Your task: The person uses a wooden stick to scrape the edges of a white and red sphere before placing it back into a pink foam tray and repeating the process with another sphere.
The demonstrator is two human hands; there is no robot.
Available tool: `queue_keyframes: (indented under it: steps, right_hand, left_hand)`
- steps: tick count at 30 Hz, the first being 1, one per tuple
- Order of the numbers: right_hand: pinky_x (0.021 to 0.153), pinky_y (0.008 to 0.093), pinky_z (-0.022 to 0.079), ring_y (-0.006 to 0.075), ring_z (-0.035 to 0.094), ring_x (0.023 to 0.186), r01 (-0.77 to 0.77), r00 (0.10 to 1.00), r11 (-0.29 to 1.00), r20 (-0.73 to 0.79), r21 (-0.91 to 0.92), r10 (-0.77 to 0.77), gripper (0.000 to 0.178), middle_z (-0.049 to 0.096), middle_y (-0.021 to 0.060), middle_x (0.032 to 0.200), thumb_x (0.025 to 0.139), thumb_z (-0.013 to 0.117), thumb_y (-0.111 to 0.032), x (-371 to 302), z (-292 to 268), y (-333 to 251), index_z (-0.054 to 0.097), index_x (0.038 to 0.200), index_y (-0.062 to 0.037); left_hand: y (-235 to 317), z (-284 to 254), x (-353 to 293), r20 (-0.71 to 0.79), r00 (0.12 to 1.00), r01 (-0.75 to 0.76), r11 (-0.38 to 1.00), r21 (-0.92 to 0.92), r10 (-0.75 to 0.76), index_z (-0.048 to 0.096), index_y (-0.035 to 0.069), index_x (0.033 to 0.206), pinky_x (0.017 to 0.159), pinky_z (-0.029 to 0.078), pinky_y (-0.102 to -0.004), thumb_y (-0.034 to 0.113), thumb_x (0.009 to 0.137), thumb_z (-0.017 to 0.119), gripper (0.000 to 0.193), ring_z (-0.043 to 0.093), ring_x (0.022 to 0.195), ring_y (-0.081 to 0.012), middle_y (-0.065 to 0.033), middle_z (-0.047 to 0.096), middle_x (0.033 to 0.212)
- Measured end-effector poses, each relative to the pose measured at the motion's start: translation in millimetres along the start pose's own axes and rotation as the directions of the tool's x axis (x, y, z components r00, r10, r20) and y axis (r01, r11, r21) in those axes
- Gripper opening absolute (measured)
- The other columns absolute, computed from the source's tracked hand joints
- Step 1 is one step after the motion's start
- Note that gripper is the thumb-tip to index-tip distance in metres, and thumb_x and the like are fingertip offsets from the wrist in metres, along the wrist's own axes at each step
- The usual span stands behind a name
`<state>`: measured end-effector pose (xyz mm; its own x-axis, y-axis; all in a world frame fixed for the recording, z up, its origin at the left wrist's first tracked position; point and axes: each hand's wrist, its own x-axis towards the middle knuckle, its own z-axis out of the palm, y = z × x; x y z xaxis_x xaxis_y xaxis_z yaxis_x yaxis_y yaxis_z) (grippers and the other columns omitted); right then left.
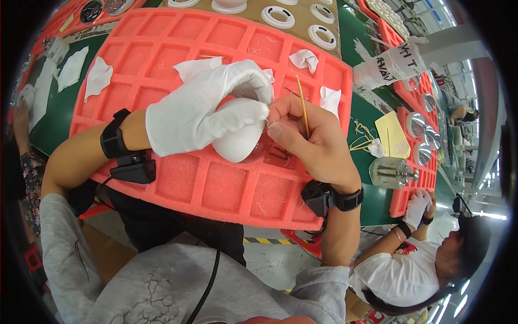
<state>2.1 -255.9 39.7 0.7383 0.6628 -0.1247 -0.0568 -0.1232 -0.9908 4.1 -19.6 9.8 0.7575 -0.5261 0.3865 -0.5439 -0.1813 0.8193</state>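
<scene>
My left hand [197, 113], in a white glove, is closed around a smooth white rounded shell [237, 144]. Its thumb and fingers reach over the shell's top and right side. My bare right hand [318, 140] is closed, with a thin wooden stick [302, 102] lodged between its fingers and pointing up. The tips of its thumb and index finger meet at the shell's right edge; whether they pinch something small there is too fine to make out. Both hands are above a pink foam tray [208, 210] divided into square pockets.
White cloth pieces [305, 60] lie on the tray. Rings of white plastic [278, 17] sit on a brown board beyond it. At right are a glass bottle [389, 173], a yellow pad [392, 134], thin sticks [362, 135] and a wrapped post [391, 67]. A co-worker [413, 259] sits nearby.
</scene>
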Motion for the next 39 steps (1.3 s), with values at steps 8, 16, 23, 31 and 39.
queue_keyframes:
  steps: [8, 16, 23, 31, 39]
  right_hand:
    - [0.058, 0.0182, 0.033, 0.0005, 0.041, 0.067, -0.008, 1.0, 0.997, -0.021, 0.077, 0.01, 0.011, 0.053, -0.0048, 0.087, 0.099, 0.061, -0.008, 3, 0, -2, 0.06, 0.106, 0.0003]
    - [0.047, 0.02, 0.022, 0.0005, 0.031, 0.056, -0.037, 0.998, 0.99, -0.051, 0.135, 0.044, 0.015, 0.046, -0.0067, 0.077, 0.101, 0.06, -0.013, 3, -1, -2, 0.059, 0.11, 0.0002]
    - [0.044, 0.0211, 0.018, 0.0016, 0.028, 0.052, -0.08, 0.995, 0.934, -0.022, 0.347, 0.093, 0.015, 0.043, -0.0057, 0.076, 0.103, 0.057, -0.016, 4, -4, 2, 0.058, 0.108, -0.0022]
    - [0.043, 0.0207, 0.016, 0.0022, 0.026, 0.051, 0.017, 0.98, 0.883, -0.181, 0.468, 0.077, 0.014, 0.041, -0.0049, 0.076, 0.1, 0.054, -0.017, 5, -12, -4, 0.056, 0.102, -0.004]
    - [0.043, 0.0216, 0.016, 0.0023, 0.026, 0.051, 0.073, 0.978, 0.891, -0.209, 0.449, 0.025, 0.012, 0.04, -0.0042, 0.075, 0.099, 0.054, -0.016, 4, -11, -6, 0.055, 0.096, -0.0046]
  left_hand:
    - [6, -1, 3, 0.009, 0.998, 0.059, 0.993, -0.1, -0.058, 0.058, 0.006, 0.108, 0.081, 0.052, -0.0344, 0.017, 0.099, 0.061, 0.015, 0.068, 0.09, -0.02, -0.009, 0.069, 0.096]
    - [13, -2, 4, 0.059, 0.989, 0.143, 0.983, -0.113, -0.137, 0.054, 0.004, 0.101, 0.09, 0.05, -0.032, 0.007, 0.097, 0.054, 0.005, 0.059, 0.094, -0.0158, -0.0079, 0.057, 0.102]
    - [7, -3, 3, 0.041, 0.998, 0.052, 0.999, -0.016, -0.051, 0.059, 0.008, 0.102, 0.087, 0.05, -0.0351, 0.016, 0.097, 0.063, 0.01, 0.065, 0.091, -0.0219, -0.0054, 0.067, 0.099]
    - [18, -8, 8, 0.131, 0.989, 0.053, 0.992, 0.117, -0.068, 0.059, 0.007, 0.102, 0.099, 0.046, -0.0373, 0.012, 0.096, 0.061, 0.008, 0.064, 0.101, -0.0234, -0.0063, 0.066, 0.102]
    - [22, -7, 7, 0.168, 0.985, 0.037, 0.999, 0.017, -0.04, 0.058, 0.004, 0.105, 0.113, 0.039, -0.0409, 0.008, 0.096, 0.056, 0.01, 0.061, 0.109, -0.0252, -0.0098, 0.063, 0.109]
